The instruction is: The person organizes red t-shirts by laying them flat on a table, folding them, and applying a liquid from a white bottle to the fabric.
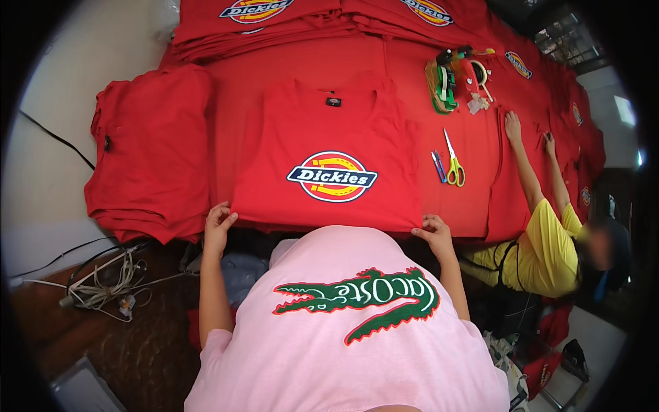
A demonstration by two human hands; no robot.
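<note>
A red T-shirt (329,134) with a blue, yellow and white chest print lies flat before me, its neckline and dark label facing away. At its near left corner my left hand (217,225) is closed, pinching the hem between thumb and fingers. My right hand (436,235) grips the near right corner in the same way. Between the two hands the hem runs almost straight along the table's near edge. More red fabric shows beneath the shirt.
Folded red shirts (151,147) are piled at left, with more stacks (274,31) at the back. Right of my shirt lie yellow-handled scissors (454,168), a blue cutter (438,167) and a green tape dispenser (445,89). A co-worker in yellow (542,247) handles red fabric at right. Cables (110,281) hang lower left.
</note>
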